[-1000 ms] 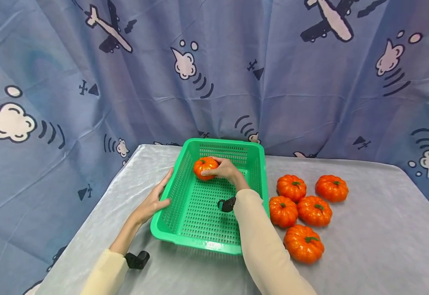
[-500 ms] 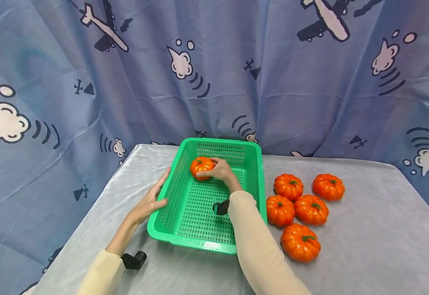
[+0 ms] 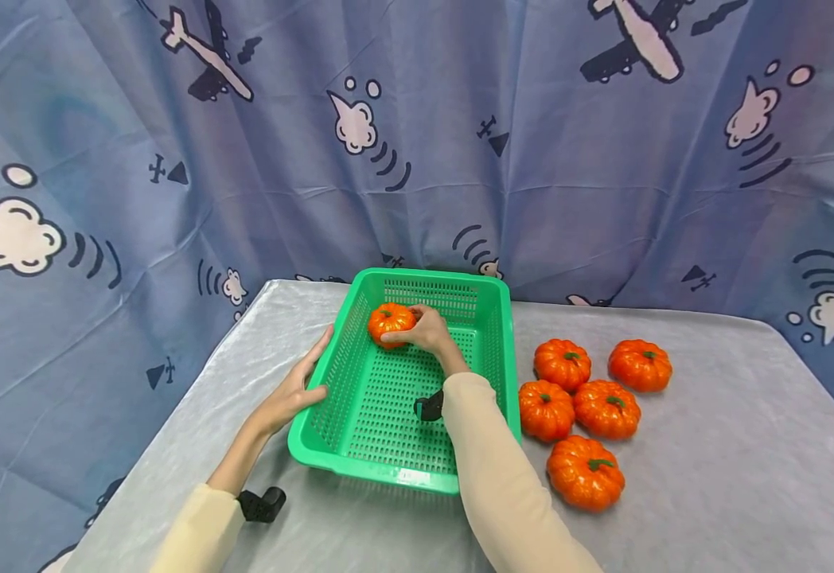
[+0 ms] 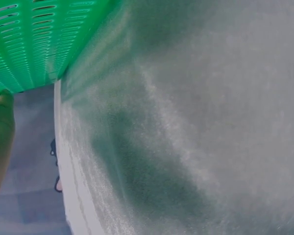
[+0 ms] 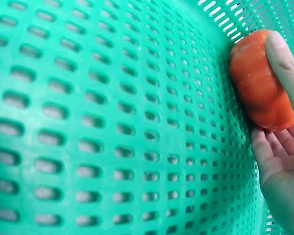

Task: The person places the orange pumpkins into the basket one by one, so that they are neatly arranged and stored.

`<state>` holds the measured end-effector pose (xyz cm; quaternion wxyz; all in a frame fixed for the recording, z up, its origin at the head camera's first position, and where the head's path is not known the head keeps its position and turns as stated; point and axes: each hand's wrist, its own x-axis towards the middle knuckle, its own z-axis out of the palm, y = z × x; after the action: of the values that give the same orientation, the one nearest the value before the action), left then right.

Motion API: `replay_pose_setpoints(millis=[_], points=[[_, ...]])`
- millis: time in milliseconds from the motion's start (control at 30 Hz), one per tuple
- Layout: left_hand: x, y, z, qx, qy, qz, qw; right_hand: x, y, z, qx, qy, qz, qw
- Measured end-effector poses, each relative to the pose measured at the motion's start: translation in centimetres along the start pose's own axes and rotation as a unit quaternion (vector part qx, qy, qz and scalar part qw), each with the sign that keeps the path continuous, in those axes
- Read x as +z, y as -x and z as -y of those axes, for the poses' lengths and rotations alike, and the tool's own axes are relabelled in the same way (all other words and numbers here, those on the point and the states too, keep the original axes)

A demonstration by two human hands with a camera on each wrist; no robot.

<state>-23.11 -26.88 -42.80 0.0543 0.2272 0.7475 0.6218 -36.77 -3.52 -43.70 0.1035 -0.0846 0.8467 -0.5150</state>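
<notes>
Pinching a glossy, ribbed orange pumpkin (image 3: 387, 320), the right grip (image 3: 429, 330) has it inside the green perforated plastic basket (image 3: 348, 467), towards the far-left corner, not yet released! Fingers straight, the left grip (image 3: 294, 395) rests along the basket's left rim. One's practically in, I'd judge; five matching orange pumpkins (image 3: 609, 410) remain right of the basket on the silvery-grey cloth-covered desk (image 3: 718, 461).

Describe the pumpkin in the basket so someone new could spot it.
On the grey tabletop, find the green basket, then its far left corner. The ribbed orange pumpkin there is gripped by the right hand. It's the only one inside; the other five pumpkins sit right of the basket.
</notes>
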Motion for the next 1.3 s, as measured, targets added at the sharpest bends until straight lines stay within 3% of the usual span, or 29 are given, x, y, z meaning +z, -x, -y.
replay_pose_setpoints(millis=[400,833,1133,1300], points=[[0.8,0.0,-0.2,-0.007,0.005,-0.003,1.0,-0.7,0.9,-0.3,0.009,0.001,-0.014,0.9999],[1.5,0.0,-0.2,-0.014,0.007,-0.001,0.9999,-2.0,2.1,-0.1,0.023,-0.002,0.0,0.9997],[0.5,-0.1,-0.3,-0.013,-0.012,-0.007,0.9998,-5.6,2.7,4.2,0.007,0.1,0.035,0.9943],[-0.2,0.0,-0.5,-0.018,-0.015,-0.003,0.9997,-8.2,3.8,7.6,-0.048,0.068,0.047,0.9955]])
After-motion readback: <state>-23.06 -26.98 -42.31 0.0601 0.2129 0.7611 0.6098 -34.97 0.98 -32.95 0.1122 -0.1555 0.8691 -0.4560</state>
